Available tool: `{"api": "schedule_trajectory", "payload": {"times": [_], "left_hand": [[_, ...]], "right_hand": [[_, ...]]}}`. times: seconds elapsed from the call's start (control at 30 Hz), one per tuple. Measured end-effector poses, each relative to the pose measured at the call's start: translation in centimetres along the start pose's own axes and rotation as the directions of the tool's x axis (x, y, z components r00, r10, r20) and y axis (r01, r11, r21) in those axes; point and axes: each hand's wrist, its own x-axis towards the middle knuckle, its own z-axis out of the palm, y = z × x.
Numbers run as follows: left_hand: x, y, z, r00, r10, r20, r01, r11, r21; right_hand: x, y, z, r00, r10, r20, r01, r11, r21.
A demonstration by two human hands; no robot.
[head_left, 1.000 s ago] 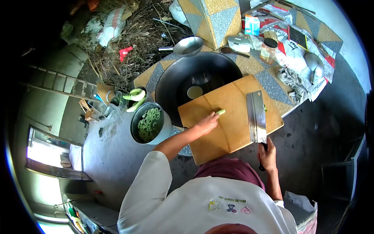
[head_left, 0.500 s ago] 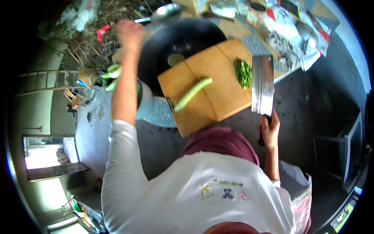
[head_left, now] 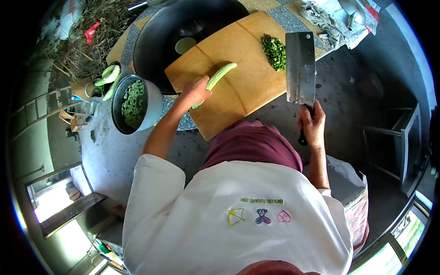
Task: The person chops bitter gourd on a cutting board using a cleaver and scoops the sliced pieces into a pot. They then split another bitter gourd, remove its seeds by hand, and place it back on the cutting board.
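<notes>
A long pale green vegetable [head_left: 222, 75] lies slantwise on the wooden cutting board [head_left: 243, 94]. My left hand [head_left: 196, 90] is closed round its lower part, near the board's left side. In my right hand [head_left: 312, 124] is the black handle of a wide cleaver [head_left: 300, 68], its blade raised beside the board's right edge. Chopped dark green pieces [head_left: 274, 52] form a small pile at the board's far right. The board rests partly over a large black wok [head_left: 158, 41].
Left of the board stands a pot [head_left: 153, 103] with sliced green pieces inside. Behind it, a smaller container holds more long green vegetables [head_left: 110, 75]. A grey cloth [head_left: 323, 23] lies at the upper right. Dry brushwood [head_left: 98, 46] is heaped at the upper left.
The long vegetable now lies on the board, where a short piece was before. My left hand reached away to the upper left, then came back onto the vegetable. The view has shifted.
</notes>
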Motion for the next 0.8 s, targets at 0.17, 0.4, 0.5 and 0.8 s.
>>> {"api": "schedule_trajectory", "payload": {"times": [0.17,0.4,0.5,0.8], "left_hand": [[1.1,-0.4,-0.1,0.837,0.405,-0.367,-0.427,0.904,0.024],[1.3,0.4,4.1,0.607,0.488,-0.627,-0.518,0.842,0.153],[-0.1,0.8,4.9,0.58,0.449,-0.679,-0.566,0.822,0.061],[0.3,1.2,5.1,0.595,0.538,-0.597,-0.622,0.779,0.082]], "right_hand": [[-0.1,-0.9,1.2,0.999,0.019,0.027,-0.018,1.0,-0.016],[0.2,0.2,4.5,0.994,-0.066,0.085,0.079,0.983,-0.166],[0.2,0.7,5.7,0.988,-0.079,0.129,0.109,0.964,-0.243],[1.2,1.6,7.8,0.935,-0.354,-0.015,0.308,0.833,-0.461]]}}
